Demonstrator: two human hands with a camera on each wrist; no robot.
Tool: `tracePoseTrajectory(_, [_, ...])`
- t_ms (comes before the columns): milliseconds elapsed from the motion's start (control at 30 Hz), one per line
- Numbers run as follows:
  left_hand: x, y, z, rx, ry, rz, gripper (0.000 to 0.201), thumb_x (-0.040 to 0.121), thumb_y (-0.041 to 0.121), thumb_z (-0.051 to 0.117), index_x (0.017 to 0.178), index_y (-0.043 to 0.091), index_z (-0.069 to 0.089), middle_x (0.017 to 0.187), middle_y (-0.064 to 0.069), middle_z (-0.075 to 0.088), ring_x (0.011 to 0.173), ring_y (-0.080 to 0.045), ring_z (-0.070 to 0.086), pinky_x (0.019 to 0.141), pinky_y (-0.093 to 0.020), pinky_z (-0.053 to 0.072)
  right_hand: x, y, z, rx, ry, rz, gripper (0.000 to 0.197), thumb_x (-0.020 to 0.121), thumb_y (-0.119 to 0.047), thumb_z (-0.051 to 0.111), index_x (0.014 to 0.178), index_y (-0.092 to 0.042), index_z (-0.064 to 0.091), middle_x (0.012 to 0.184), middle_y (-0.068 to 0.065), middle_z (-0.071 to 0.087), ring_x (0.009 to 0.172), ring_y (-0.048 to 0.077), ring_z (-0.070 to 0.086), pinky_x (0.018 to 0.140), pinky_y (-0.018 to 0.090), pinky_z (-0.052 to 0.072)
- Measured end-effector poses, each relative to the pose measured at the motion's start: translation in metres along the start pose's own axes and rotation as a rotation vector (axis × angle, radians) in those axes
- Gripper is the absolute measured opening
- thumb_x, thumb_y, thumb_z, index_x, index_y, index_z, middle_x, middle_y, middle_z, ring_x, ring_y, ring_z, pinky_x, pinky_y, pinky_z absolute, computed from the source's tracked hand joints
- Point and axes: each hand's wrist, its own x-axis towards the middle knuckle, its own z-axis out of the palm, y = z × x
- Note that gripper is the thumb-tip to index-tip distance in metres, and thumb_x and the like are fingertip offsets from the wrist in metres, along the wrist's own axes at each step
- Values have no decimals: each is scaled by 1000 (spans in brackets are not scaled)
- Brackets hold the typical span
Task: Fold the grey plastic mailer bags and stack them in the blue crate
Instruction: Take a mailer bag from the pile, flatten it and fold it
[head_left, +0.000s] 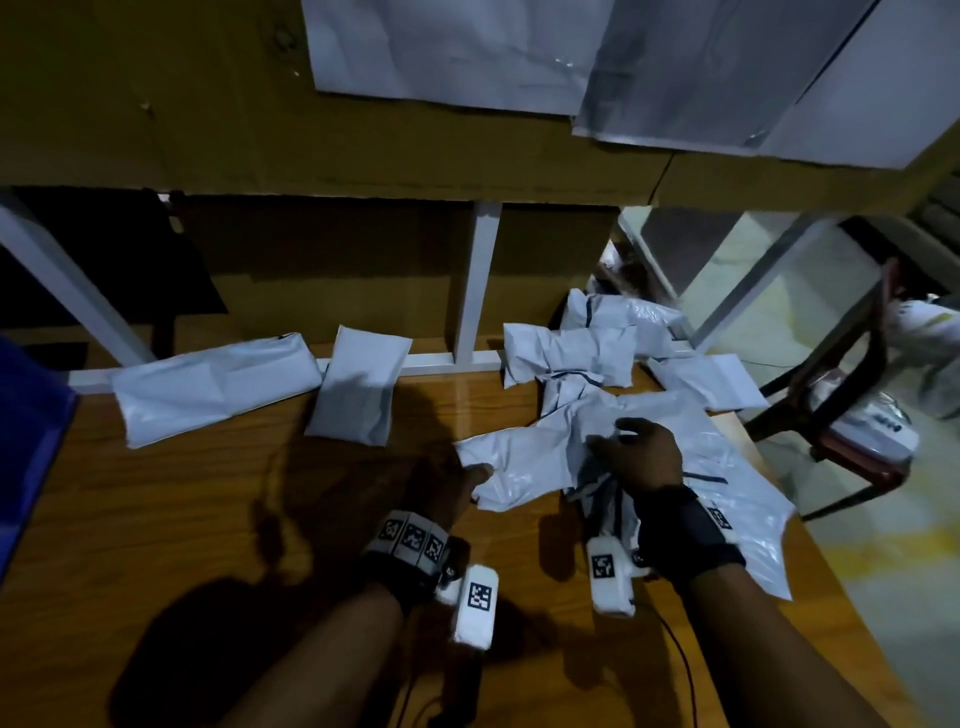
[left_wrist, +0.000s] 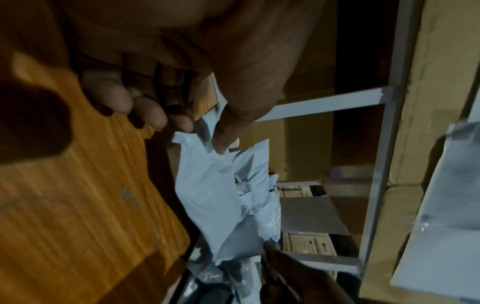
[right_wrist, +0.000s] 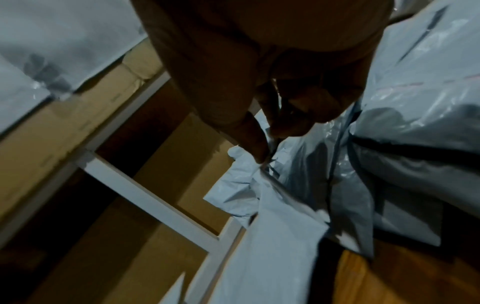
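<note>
A crumpled grey mailer bag (head_left: 524, 457) lies on the wooden table (head_left: 208, 493) in front of me. My left hand (head_left: 467, 480) pinches its left corner between thumb and fingers, as the left wrist view shows at the bag corner (left_wrist: 205, 139). My right hand (head_left: 639, 457) pinches a fold of the same bag near its middle; the right wrist view shows thumb and fingertips closed on the plastic (right_wrist: 267, 164). Two folded mailers (head_left: 213, 389) (head_left: 358, 395) lie at the table's back left. The blue crate (head_left: 26, 426) shows only as an edge at far left.
Several more loose mailers (head_left: 571, 358) are piled at the back right, some under my right arm (head_left: 748, 519). A white shelf frame (head_left: 478, 291) with cardboard boxes stands behind the table. A dark chair (head_left: 841, 410) sits off the right edge.
</note>
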Motion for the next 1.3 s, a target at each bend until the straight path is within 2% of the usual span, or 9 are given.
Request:
tracePoseTrajectory(133, [-27,-8,-11,-42,5,74,23,99,26,65,101,3,70,104,-27,67,81,-19,64,79,-32,52,-30,7,-14,216,-51,-43,26,73,-31,86,78,-7,76,63,1,69,64,22,60,60,32,45])
tracePoseTrajectory(267, [-78,-27,-27,-161,166,151,34,106,21,48,123,-1,68,131,-25,64,119,-35,63,101,-35,49,-84,33,-34,445,-207,-94,32,86,-20,81,84,8,66,78,28,70,69,34,67,63,43,51])
tracePoseTrajectory(400, [-140,-71,-47,-248,245,284,21,101,10,57,95,10,76,82,-8,73,76,-23,64,68,-33,49,-147,69,-46,567,-394,-113,32,90,-27,78,82,-1,61,74,16,59,68,27,54,58,39,36])
tracePoseTrajectory(500, [-193,-122,-65,-232,332,217,20,97,18,69,79,9,66,53,7,51,49,-9,43,51,-26,38,-196,98,-40,597,-543,-78,21,94,-25,74,80,-12,65,67,3,64,62,21,56,56,34,36])
tracePoseTrajectory(700, [-256,-203,-88,-135,488,195,22,91,18,76,72,12,66,59,4,60,57,-13,53,63,-30,44,-259,156,15,503,-537,-105,22,90,-21,78,74,-6,72,69,18,67,60,25,61,54,31,47])
tracePoseTrajectory(900, [-248,-238,-104,-13,551,120,16,82,37,81,86,31,67,86,-4,75,82,-28,71,81,-49,60,-286,181,51,231,-411,-209,30,85,-39,79,69,-15,71,62,4,71,61,26,67,58,45,58])
tracePoseTrajectory(1033, [-261,-236,-100,349,638,228,20,90,40,68,107,30,69,110,-1,71,104,-28,66,89,-36,54,-302,179,51,-127,-180,-324,30,88,-50,72,99,-23,73,93,1,75,92,26,70,79,37,55])
tracePoseTrajectory(1133, [-269,-238,-87,536,643,581,48,94,50,50,126,19,68,129,-6,67,120,-28,60,102,-40,49,-320,166,52,-269,34,-610,35,96,-45,63,119,-19,66,116,7,65,107,29,59,83,40,52])
tracePoseTrajectory(1300, [-245,-238,-52,992,366,585,77,96,53,8,160,16,28,170,-6,15,158,-22,9,126,-46,8,-318,134,97,-458,-14,-964,52,105,-45,37,144,-15,54,158,13,43,151,31,33,115,52,36])
